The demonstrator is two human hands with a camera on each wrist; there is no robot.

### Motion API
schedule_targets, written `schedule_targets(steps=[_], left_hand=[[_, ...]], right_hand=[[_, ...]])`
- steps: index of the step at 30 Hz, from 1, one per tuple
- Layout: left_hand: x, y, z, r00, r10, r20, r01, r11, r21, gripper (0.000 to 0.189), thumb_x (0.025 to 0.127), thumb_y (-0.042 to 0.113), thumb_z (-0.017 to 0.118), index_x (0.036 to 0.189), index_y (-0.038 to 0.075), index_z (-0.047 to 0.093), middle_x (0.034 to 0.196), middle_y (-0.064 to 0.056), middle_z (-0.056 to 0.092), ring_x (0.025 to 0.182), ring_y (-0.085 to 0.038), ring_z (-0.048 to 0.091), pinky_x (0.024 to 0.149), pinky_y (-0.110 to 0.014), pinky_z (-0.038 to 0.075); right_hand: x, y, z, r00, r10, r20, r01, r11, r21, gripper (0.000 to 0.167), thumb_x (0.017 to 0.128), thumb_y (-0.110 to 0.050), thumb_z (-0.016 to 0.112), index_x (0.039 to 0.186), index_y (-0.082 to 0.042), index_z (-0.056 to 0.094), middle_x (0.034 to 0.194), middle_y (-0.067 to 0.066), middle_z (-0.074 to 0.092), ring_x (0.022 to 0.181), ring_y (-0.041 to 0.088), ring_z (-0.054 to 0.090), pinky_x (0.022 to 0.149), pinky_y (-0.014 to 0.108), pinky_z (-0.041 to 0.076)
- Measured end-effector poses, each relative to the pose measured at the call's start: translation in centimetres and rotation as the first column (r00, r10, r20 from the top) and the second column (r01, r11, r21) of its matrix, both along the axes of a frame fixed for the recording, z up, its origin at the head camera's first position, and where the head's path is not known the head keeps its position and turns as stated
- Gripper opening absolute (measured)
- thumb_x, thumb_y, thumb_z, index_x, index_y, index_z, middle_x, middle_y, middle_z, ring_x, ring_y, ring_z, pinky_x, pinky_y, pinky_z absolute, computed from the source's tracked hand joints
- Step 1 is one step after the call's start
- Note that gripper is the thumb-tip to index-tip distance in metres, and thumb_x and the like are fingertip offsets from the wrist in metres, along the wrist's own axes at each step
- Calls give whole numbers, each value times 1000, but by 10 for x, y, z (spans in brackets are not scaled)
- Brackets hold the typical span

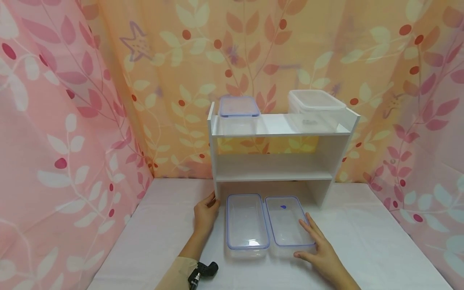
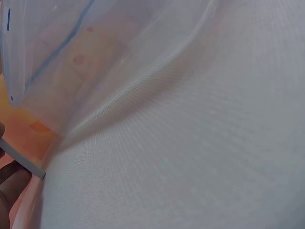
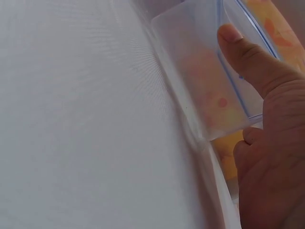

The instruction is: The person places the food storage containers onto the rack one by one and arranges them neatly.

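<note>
The left wrist view's edge crops the left grip (image 2: 14,185).

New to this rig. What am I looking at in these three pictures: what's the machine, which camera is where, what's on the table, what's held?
No machine: these are a person's two bare hands. The wide picture comes from a camera worn on the head; the other two come from a camera on each wrist.

On the white table stands a white shelf. Two clear boxes with blue rims, a left box and a right box, sit side by side at its front. Two more lidded boxes, one blue-rimmed and one white-lidded, stand on top.

The left hand grips the shelf's left side panel; the right hand is spread at the right box's near corner, contact unclear.
</note>
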State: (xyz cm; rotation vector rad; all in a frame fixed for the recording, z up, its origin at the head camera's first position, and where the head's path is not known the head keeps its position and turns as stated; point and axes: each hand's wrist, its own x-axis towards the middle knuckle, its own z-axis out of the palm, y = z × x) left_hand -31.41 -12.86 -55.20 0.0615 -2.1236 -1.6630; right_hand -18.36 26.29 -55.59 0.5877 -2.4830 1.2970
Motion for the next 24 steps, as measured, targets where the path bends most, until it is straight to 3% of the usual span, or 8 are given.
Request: schedule_targets(steps=[3,8,10,12,14,16,19,24], left_hand=[[-1,-1,0,1000,3,-2,-3,1000,-2,38,91,13,78,128,16,72,122,-9,73,102,-21,75,69,-20,59],[-1,-2,-1,1000,4,-1,-4,1000,-1,39,90,14,79,129,17,72,122,-8,73,102,-20,75,70,-20,58],[-1,-1,-1,1000,4,-3,-4,1000,1,39,90,13,79,129,16,72,123,-8,73,103,-20,75,72,-20,59],[0,-1,0,1000,5,-6,-5,1000,5,39,90,13,79,128,15,72,124,-9,73,103,-21,75,72,-21,59],[0,-1,0,1000,2,-9,-2,1000,16,38,90,11,78,128,14,72,124,-10,72,103,-23,75,73,-21,60],[0,0,-1,1000,6,-8,-5,1000,19,38,90,11,79,128,15,72,123,-10,73,103,-23,75,73,-21,60],[1,0,-1,1000,4,-15,-4,1000,23,38,90,10,78,127,13,72,123,-12,72,103,-24,75,75,-23,61],[0,0,0,1000,-3,-18,3,1000,21,37,91,11,78,127,13,72,124,-11,72,104,-24,74,76,-24,61]], right_hand=[[-1,0,3,1000,-1,12,1,1000,-21,99,74,-20,91,158,-10,39,172,11,12,151,-11,7,107,1,17],[-1,2,6,1000,-10,12,10,1000,-29,99,74,-18,91,158,-11,39,172,14,14,151,-10,9,107,5,21],[-1,3,7,1000,-19,8,20,1000,-22,99,74,-17,91,158,-11,39,171,16,15,150,-11,10,112,20,33],[0,3,9,1000,-26,8,26,999,-25,99,74,-16,91,158,-11,40,171,17,16,149,-12,11,111,44,40],[1,3,10,1000,-25,5,25,999,-34,98,75,-15,91,158,-11,40,171,17,16,147,-14,11,101,69,37],[2,4,13,1000,-16,2,16,998,-53,97,75,-14,91,158,-10,40,171,17,16,146,-15,11,91,82,33],[5,4,17,1000,-13,-4,13,998,-63,97,75,-12,91,158,-11,40,171,15,16,146,-15,12,87,86,31],[11,5,26,999,-30,-18,29,998,-48,98,75,-12,91,158,-11,39,172,7,16,148,-13,13,92,77,35]])
